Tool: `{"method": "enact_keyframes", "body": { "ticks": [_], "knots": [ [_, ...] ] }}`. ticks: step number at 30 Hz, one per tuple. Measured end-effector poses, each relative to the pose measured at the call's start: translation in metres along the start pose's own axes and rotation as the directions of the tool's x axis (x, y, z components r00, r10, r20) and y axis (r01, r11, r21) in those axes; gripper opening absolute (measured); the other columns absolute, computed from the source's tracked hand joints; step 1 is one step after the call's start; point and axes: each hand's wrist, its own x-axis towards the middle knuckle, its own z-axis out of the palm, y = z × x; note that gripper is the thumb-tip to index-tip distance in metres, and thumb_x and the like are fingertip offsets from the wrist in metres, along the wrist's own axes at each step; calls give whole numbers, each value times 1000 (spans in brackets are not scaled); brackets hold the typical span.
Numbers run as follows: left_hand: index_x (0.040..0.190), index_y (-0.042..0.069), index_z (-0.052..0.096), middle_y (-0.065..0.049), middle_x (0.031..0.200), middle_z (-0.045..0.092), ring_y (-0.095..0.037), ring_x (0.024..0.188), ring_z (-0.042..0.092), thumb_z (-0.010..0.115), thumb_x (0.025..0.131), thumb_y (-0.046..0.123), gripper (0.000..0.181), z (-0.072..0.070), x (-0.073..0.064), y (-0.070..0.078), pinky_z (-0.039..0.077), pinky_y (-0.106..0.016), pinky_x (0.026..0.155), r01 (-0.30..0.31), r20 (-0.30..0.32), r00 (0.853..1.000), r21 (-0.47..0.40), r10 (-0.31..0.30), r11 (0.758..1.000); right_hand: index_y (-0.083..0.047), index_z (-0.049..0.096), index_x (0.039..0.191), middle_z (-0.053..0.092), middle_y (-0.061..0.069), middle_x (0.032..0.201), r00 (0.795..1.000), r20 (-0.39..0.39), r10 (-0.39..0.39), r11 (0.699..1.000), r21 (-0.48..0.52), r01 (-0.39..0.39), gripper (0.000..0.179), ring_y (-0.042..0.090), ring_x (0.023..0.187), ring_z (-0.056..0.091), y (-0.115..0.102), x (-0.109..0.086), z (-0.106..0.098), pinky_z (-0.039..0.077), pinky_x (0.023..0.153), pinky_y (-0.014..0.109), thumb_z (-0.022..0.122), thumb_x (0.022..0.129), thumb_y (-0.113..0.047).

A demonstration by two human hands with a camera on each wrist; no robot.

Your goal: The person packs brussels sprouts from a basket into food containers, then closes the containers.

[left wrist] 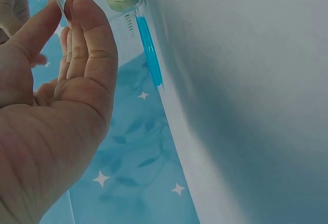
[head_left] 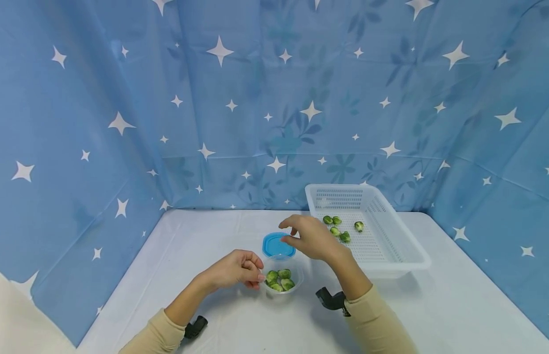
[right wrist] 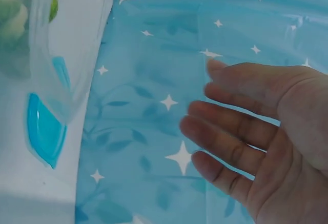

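A clear plastic container (head_left: pixel 280 290) stands on the white table with several Brussels sprouts (head_left: pixel 286 283) inside. My left hand (head_left: pixel 239 268) pinches its rim at the left side, with thumb and fingertips at the clear wall in the left wrist view. Behind the container lies a blue lid (head_left: pixel 277 246), flat on the table. My right hand (head_left: pixel 314 237) hovers above and to the right of the lid, its fingers loosely bent and holding nothing. In the right wrist view, the fingers (right wrist: pixel 220 175) are spread apart beside the container.
At the back right sits a white perforated plastic basket (head_left: pixel 400 266) with several more Brussels sprouts (head_left: pixel 345 237) on its floor. A blue star-patterned curtain (head_left: pixel 256 98) encloses the table (head_left: pixel 203 221) at the back and sides.
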Motion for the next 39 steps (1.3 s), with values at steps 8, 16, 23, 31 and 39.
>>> {"method": "enact_keyframes", "body": {
  "ticks": [8,16,23,31,39],
  "knots": [
    [118,-12,59,-23,94,74,-22,79,75,73,98,12,35,0,2,-2,65,-42,79,5,-3,1000,-9,-5,1000,-10,72,126,70,6,130,998,-60,-24,998,-58,20,34,24,102,72,1,3,-18,62,80,38,77,97,-28],
    [118,-12,59,-23,94,74,-21,78,74,73,98,12,34,0,2,-1,65,-42,79,-1,-3,1000,-8,1,1000,-12,71,130,67,6,136,996,-93,12,994,-108,-23,38,24,104,73,8,10,-39,63,84,42,76,97,-31],
    [119,-12,59,-22,94,75,-21,79,75,74,98,13,36,-1,2,-3,65,-42,79,-3,-2,1000,6,3,1000,-11,70,131,67,7,134,993,-87,82,996,-26,-85,37,28,106,69,31,19,-54,60,82,44,74,99,-29],
    [120,-12,59,-20,93,75,-23,80,75,73,98,13,36,-1,2,-4,65,-42,79,1,3,1000,6,-1,1000,-8,67,137,62,14,144,981,-71,178,983,-26,-181,43,29,108,68,64,26,-59,59,84,47,70,102,-32],
    [119,-11,59,-16,92,76,-22,80,75,73,98,13,35,-1,2,-3,65,-42,79,4,1,1000,-1,-4,1000,-4,66,136,62,18,142,970,-72,232,972,-31,-234,42,30,104,70,84,34,-65,60,82,48,69,102,-29]
  ]
}}
